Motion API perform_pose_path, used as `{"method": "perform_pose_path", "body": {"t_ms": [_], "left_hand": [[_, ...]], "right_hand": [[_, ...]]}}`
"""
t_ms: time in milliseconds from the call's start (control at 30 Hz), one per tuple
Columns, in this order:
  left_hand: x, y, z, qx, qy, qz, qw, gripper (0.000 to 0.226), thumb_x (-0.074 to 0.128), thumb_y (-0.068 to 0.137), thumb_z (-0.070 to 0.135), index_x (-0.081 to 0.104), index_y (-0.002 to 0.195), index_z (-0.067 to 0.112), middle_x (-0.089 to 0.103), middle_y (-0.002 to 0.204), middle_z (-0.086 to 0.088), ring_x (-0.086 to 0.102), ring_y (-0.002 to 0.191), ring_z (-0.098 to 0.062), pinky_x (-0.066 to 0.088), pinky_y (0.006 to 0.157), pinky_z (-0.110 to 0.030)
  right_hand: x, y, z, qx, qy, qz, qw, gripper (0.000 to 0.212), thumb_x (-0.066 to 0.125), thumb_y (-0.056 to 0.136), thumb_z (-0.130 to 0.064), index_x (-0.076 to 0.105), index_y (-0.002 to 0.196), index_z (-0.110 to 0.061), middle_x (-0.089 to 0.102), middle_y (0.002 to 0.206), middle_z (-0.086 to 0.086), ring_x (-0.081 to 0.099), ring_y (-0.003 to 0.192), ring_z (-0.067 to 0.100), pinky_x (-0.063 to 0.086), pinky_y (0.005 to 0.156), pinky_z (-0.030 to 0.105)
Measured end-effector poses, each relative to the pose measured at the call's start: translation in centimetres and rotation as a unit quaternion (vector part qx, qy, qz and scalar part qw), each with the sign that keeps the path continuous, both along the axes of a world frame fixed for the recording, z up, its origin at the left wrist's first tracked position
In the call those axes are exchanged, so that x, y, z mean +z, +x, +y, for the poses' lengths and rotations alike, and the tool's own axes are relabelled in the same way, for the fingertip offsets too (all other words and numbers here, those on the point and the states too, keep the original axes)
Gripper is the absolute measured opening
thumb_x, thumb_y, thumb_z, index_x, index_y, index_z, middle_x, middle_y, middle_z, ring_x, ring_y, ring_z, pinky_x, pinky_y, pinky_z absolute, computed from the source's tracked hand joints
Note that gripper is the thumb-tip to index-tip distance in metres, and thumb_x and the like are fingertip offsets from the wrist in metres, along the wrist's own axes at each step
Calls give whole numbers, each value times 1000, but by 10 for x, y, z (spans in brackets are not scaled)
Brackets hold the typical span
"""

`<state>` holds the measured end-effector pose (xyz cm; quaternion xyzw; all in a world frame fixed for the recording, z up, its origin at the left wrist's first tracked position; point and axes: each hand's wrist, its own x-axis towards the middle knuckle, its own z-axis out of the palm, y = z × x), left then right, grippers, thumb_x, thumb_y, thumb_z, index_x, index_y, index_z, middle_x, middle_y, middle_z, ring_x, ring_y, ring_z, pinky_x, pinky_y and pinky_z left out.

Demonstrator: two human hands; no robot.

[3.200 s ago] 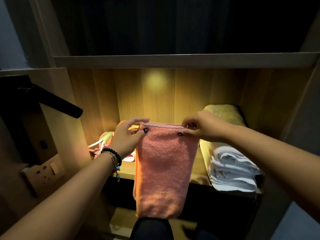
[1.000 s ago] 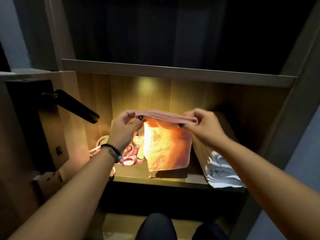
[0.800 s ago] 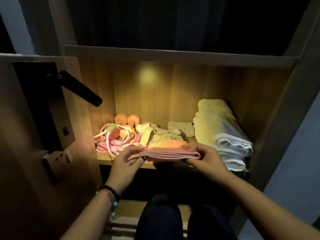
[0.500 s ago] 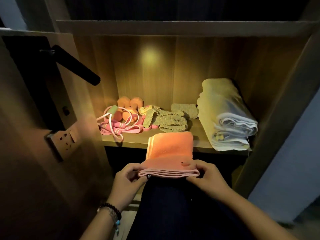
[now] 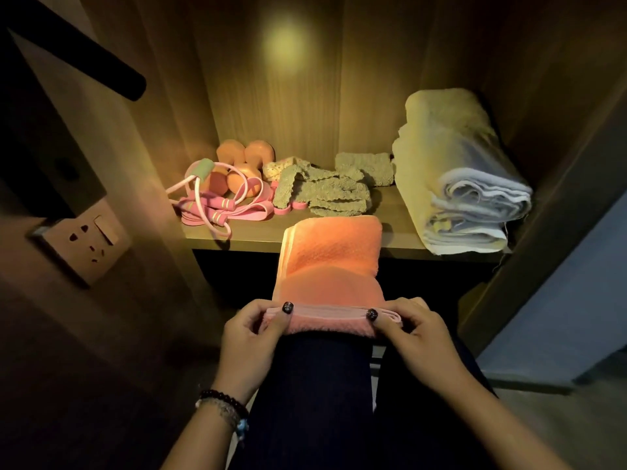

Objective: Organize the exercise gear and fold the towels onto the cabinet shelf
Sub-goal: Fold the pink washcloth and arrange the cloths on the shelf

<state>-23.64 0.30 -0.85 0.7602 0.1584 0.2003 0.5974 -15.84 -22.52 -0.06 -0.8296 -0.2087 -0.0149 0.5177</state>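
Towel (image 5: 330, 266), orange and folded, lies over my knee, its far end just reaching the shelf (image 5: 400, 240) edge. My left hand (image 5: 249, 337) and right hand (image 5: 415, 334) each pinch a near corner, thumbs on top. I should keep both pinches level and the layers aligned, then slide it forward beside the stacked towels (image 5: 458, 178).

shelf (image 5: 244, 234), dumbbells (image 5: 246, 154), jump rope (image 5: 217, 205), folded towels (image 5: 454, 171)
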Motion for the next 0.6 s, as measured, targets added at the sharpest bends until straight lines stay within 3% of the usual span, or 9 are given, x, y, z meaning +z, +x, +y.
{"method": "perform_pose_path", "body": {"t_ms": [100,233,333,433,533,600], "left_hand": [[0,7,-4,43,-18,20,999,16,71,72,42,71,76,26,69,76,4,61,70,-4,51,62,-25],[-3,15,-5,78,3,58,995,8,77,74,32,70,77,34,69,79,6,61,74,-6,46,60,-19],[0,18,-3,74,91,49,992,17,77,73,29,66,82,39,64,89,10,58,82,-2,46,66,-20],[9,21,-2,32,251,-48,966,30,73,75,6,64,85,34,54,98,15,54,95,-3,45,80,-16],[11,20,-3,-41,383,-111,916,34,70,69,-13,72,83,17,58,94,7,55,93,-15,49,82,-41],[12,17,-1,-63,407,-121,903,32,69,68,-13,74,85,14,61,92,4,57,91,-18,49,76,-46]], "right_hand": [[2,2,7,-50,32,36,998,13,71,81,-22,72,75,-34,62,82,5,56,75,5,39,65,14],[1,6,17,-83,3,54,995,8,71,79,-28,68,72,-31,63,83,2,58,74,8,40,63,19],[-3,2,27,-120,-84,-93,985,11,74,78,-17,66,76,-25,58,80,-4,53,77,15,40,68,30],[-8,-2,31,-94,-113,-269,952,24,76,68,2,72,83,-16,61,96,2,51,90,20,36,77,34],[-16,-2,29,5,-137,-374,917,42,70,62,15,74,97,-7,65,96,10,55,88,23,37,74,33],[-20,-4,28,41,-141,-381,913,43,67,67,13,72,106,-4,66,96,10,60,83,25,44,70,36]]}}
